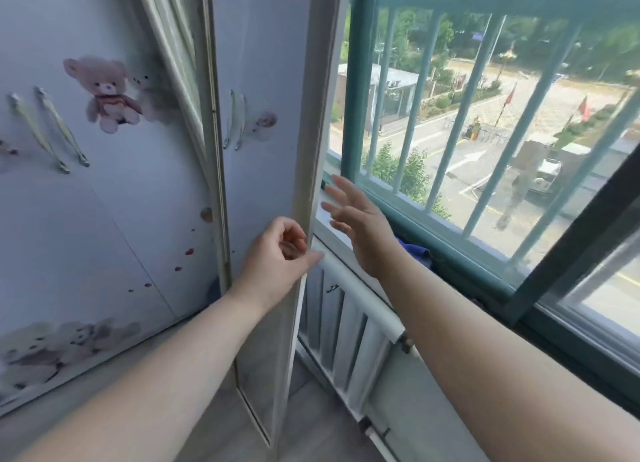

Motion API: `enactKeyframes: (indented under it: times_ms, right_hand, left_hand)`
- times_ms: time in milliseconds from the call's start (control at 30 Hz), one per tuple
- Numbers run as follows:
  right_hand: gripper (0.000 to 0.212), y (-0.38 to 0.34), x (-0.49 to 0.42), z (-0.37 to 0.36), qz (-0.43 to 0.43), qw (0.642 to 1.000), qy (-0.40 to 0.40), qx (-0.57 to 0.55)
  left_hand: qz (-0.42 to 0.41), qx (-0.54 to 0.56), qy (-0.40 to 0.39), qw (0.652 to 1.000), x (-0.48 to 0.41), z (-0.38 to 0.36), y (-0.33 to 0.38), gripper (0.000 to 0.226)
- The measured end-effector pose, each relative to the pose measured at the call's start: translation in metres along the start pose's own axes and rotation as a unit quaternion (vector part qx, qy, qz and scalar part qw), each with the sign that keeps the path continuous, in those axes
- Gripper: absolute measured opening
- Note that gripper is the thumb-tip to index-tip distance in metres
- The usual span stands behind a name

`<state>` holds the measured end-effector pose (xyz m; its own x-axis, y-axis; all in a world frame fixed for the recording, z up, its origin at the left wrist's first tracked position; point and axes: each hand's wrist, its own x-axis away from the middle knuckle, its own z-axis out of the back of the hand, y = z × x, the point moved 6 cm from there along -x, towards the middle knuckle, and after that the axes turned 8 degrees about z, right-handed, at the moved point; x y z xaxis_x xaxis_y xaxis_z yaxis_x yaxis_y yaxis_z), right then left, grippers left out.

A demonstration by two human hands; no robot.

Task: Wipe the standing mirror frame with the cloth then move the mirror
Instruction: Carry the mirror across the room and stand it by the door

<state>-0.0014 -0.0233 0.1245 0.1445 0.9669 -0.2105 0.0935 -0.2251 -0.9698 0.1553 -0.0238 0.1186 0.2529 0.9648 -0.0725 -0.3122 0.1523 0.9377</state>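
My left hand (280,250): fingers curled in front of the right edge of the one tall standing mirror with a pale off-white frame (263,63), thumb tip across that edge; I cannot tell whether it grips. My right hand (356,226): fingers straight and spread, holding nothing, in the air just right of the frame. One dark blue cloth (415,250) lies bunched on the white window sill (325,221), partly hidden behind my right wrist. The mirror stands on the floor between the pale bear-printed wardrobe (104,202) and the window.
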Motion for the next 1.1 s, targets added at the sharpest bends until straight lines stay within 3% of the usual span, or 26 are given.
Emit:
enactKeyframes:
  times_ms: [100, 200, 400, 600, 800, 867, 1100]
  right_hand:
    - [0.071, -0.027, -0.010, -0.026, 0.000, 0.997, -0.019, -0.071]
    - [0.040, -0.046, -0.014, -0.044, 0.042, 0.998, -0.040, -0.032]
    - [0.024, -0.049, -0.010, -0.057, 0.035, 0.999, -0.012, -0.034]
    - [0.028, -0.055, -0.007, -0.075, 0.040, 0.998, -0.024, -0.030]
    - [0.017, -0.066, -0.012, -0.107, 0.023, 0.996, -0.078, -0.021]
    - [0.022, -0.070, -0.014, -0.122, 0.021, 0.996, -0.085, -0.011]
    - [0.048, -0.081, -0.022, -0.182, 0.056, 0.981, -0.171, 0.077]
  left_hand:
    - [-0.028, -0.033, 0.090, 0.995, -0.004, 0.024, 0.007, 0.059]
    - [-0.037, -0.063, 0.057, 0.996, -0.007, 0.030, 0.016, 0.091]
    - [-0.060, -0.019, -0.010, 0.998, -0.006, 0.036, 0.044, 0.085]
    - [-0.002, -0.132, -0.034, 0.991, -0.006, 0.031, 0.033, 0.106]
    - [-0.061, -0.050, 0.057, 0.995, -0.007, 0.051, 0.044, 0.081]
    - [-0.062, -0.018, 0.102, 0.993, -0.008, 0.063, 0.043, 0.074]
    - [-0.011, -0.048, 0.256, 0.965, -0.006, 0.134, 0.011, 0.087]
